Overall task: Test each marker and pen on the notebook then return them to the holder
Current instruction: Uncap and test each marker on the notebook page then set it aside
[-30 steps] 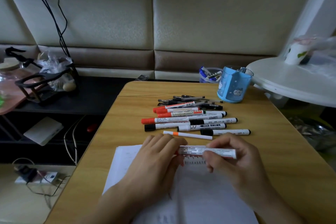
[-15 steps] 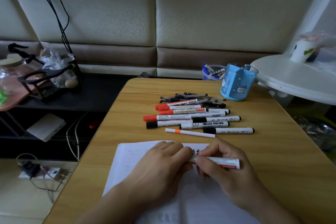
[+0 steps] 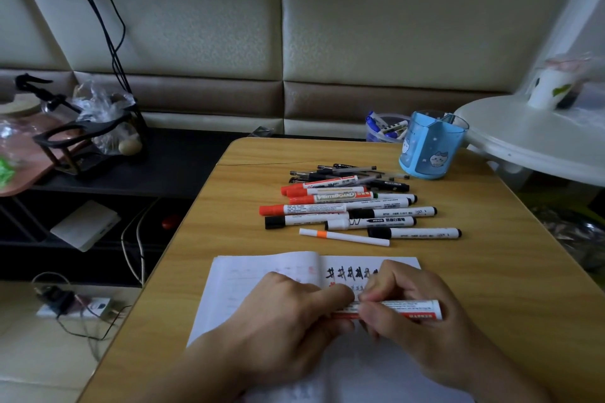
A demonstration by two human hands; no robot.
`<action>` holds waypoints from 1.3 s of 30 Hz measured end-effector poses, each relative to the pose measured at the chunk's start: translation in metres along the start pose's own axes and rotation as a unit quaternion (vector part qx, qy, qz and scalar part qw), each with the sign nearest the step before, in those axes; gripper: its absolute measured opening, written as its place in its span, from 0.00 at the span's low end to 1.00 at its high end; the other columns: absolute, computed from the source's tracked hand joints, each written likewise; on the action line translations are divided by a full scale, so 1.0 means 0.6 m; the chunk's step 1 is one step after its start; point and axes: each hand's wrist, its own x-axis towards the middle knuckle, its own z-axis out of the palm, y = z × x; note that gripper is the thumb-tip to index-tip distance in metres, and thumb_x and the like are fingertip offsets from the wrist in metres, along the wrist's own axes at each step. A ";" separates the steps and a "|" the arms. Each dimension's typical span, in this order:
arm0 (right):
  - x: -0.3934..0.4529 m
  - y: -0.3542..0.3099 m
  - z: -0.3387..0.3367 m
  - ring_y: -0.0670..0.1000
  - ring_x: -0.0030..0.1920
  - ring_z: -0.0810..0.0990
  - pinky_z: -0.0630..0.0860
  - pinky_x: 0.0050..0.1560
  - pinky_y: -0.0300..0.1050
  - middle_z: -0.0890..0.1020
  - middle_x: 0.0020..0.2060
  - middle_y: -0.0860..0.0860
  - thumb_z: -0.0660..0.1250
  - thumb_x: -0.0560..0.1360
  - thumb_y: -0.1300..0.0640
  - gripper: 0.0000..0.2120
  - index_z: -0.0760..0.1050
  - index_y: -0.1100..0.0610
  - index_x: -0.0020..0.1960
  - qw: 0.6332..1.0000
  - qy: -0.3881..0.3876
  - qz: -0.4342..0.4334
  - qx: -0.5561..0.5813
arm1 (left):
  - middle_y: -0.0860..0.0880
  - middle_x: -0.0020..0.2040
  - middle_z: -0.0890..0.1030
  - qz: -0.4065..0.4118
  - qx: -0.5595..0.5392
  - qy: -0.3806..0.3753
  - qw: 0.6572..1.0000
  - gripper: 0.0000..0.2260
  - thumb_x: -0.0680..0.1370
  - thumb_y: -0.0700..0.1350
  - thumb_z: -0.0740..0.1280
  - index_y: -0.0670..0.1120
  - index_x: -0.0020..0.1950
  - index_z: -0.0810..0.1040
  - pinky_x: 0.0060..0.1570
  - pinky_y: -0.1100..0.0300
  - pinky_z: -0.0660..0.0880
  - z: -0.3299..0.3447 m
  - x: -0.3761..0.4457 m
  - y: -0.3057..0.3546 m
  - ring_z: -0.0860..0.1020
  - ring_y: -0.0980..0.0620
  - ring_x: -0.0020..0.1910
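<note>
Your left hand [image 3: 288, 314] and right hand [image 3: 412, 314] both grip 1 marker [image 3: 409, 309], held level just above the open notebook [image 3: 248, 275]. The left fingers curl round its red end; the right fingers pinch the white barrel, whose red label text is too small to read. The notebook lies on the near part of the wooden table [image 3: 491, 271], with a row of dark test marks [image 3: 352, 272] on its right page. Beyond it lies a pile of markers and pens [image 3: 347, 203]; 1 barrel reads "WHITEBOARD" [image 3: 334, 197], another "M6103". The blue holder [image 3: 429, 147], printed with cartoon faces, stands at the table's far right corner.
</note>
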 end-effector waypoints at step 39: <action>0.002 -0.010 -0.051 0.62 0.33 0.81 0.76 0.33 0.46 0.82 0.33 0.63 0.72 0.70 0.42 0.20 0.83 0.59 0.48 0.992 0.073 -0.031 0.102 | 0.62 0.38 0.70 -0.133 -0.024 0.054 0.989 0.30 0.73 0.72 0.58 0.59 0.69 0.60 0.38 0.71 0.64 -0.014 0.000 0.006 0.68 0.62 0.37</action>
